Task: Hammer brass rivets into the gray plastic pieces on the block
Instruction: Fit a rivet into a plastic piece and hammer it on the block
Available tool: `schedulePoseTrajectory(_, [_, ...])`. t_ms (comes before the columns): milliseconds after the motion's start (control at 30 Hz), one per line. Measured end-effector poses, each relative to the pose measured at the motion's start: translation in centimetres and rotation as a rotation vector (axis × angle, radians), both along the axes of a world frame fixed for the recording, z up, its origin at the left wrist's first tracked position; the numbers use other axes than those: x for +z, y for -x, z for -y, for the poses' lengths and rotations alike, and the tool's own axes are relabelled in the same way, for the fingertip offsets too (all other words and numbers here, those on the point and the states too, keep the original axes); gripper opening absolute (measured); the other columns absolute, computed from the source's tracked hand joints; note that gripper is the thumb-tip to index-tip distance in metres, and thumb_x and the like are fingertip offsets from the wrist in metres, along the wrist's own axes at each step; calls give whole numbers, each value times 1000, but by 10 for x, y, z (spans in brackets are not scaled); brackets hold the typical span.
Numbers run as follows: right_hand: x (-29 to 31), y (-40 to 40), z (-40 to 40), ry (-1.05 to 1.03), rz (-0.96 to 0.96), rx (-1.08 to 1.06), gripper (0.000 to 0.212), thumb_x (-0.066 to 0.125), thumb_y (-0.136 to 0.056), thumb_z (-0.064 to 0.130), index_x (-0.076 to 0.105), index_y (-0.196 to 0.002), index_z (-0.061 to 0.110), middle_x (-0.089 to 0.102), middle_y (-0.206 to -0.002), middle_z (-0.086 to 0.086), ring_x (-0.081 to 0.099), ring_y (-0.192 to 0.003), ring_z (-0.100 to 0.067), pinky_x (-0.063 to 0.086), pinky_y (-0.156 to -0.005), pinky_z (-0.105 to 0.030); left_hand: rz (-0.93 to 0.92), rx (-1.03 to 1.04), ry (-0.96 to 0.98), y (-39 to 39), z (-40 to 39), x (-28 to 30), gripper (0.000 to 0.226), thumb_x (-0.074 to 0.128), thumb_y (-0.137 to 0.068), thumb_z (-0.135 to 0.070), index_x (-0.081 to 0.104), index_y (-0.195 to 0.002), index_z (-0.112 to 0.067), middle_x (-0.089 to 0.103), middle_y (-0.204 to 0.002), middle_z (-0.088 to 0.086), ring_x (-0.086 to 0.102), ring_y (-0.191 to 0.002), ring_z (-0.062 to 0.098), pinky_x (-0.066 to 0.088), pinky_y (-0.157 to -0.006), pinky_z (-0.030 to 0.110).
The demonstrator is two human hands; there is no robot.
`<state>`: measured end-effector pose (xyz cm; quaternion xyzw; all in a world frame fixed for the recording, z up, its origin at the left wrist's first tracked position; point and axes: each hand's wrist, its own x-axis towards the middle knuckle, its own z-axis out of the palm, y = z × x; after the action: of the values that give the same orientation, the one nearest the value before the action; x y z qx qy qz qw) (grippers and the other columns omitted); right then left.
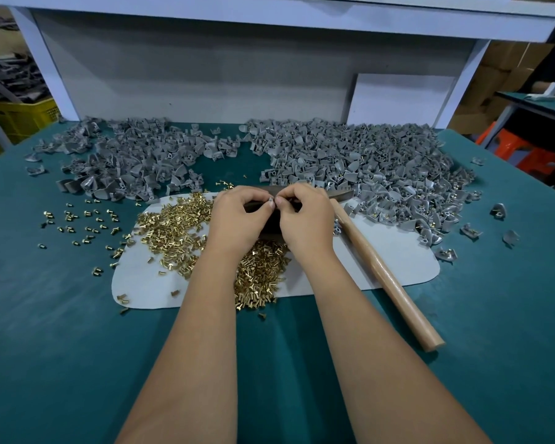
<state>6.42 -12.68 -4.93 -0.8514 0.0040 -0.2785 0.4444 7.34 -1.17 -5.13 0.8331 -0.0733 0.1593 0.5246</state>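
1. Nearest me, the wooden hammer handle (385, 270) lies untouched on the teal mat (77, 363) beside my right forearm, its long axis running from near right up and left toward the head, which sits behind my hands.

2. On the white pad (394, 261), the loose heap of brass rivets (177, 229) spreads under and left of my wrists; more lie scattered on the mat further left.

3. My left hand (237, 219) and right hand (305, 216) meet fingertip to fingertip over the dark block (271, 225), both curled tight in a pinch around one small gray plastic piece (270, 201). Whether a rivet sits in it, I cannot tell; its pointing is hidden by my fingers.

4. I judge the piece light, stiff and slick, best held by its edges; the rivets are tiny, hard and quick to roll, best pinched at the shank.

5. Beyond, gray plastic pieces lie in a left pile (125, 161) and a larger right pile (366, 158).
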Motion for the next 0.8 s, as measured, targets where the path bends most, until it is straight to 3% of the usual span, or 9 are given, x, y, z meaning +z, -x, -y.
schedulePoseTrajectory(233, [0, -2, -2, 37, -2, -23, 9, 64, -86, 12, 70, -80, 16, 66, -87, 4, 44, -91, -15, 39, -81, -35, -28, 21, -30, -1, 2, 4, 11, 70, -88, -19, 76, -97, -15, 68, -104, -1, 58, -108, 22, 46, -98, 40])
schedulePoseTrajectory(500, [-3, 1, -2, 105, 30, -28, 9, 61, -89, 14, 69, -85, 15, 66, -90, 4, 47, -93, -17, 38, -81, -31, -25, 39, -140, 1, 3, 9, 13, 67, -90, -23, 76, -98, -20, 67, -105, 0, 56, -110, 27, 45, -98, 46])
schedulePoseTrajectory(600, [0, 3, 0, 147, 10, -4, 14, 57, -91, 14, 70, -94, 16, 67, -97, 4, 48, -99, -16, 33, -82, -25, 30, 60, -181, 1, 4, 6, 14, 65, -90, -22, 76, -98, -20, 69, -105, 0, 57, -106, 28, 46, -96, 47])
schedulePoseTrajectory(700, [6, 12, 5, 146, -15, 26, 27, 52, -93, 15, 68, -115, 20, 66, -113, 4, 48, -110, -15, 39, -93, -30, 36, 76, -209, 1, 5, 6, 14, 64, -91, -24, 75, -100, -23, 68, -105, -3, 57, -106, 26, 49, -92, 46])
schedulePoseTrajectory(800, [12, 23, 18, 271, 17, -157, 31, 51, -92, 18, 65, -119, 23, 63, -113, 3, 49, -103, -16, 41, -91, -33, 10, 84, -167, 2, 4, 4, 10, 66, -90, -27, 74, -97, -26, 64, -95, -12, 58, -102, 22, 51, -91, 44])
